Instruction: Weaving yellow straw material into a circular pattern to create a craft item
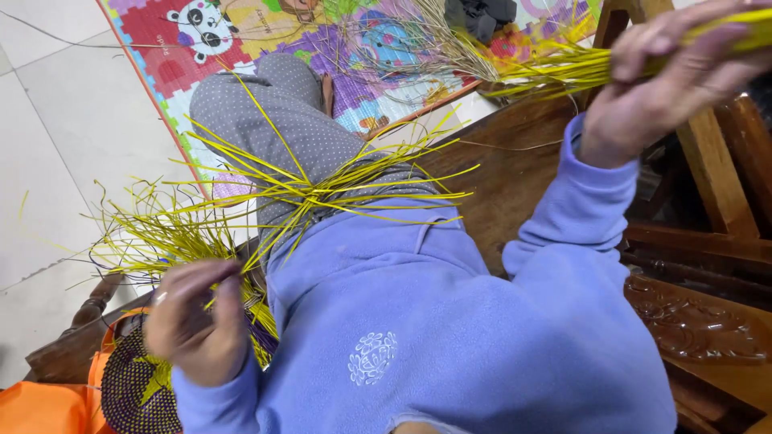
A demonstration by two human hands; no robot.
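Note:
My right hand is raised at the upper right, closed around a thick bundle of yellow strips that fans out to the left. My left hand is low at the left, fingers pinched on thin yellow strips that stick up from a partly woven purple and yellow basket piece. More loose yellow strips lie spread across my lap, over grey dotted trousers and a lilac sweatshirt.
I sit on a dark carved wooden bench. A colourful foam play mat covers the white tiled floor ahead. Orange cloth lies at the lower left. A dark bundle rests on the mat.

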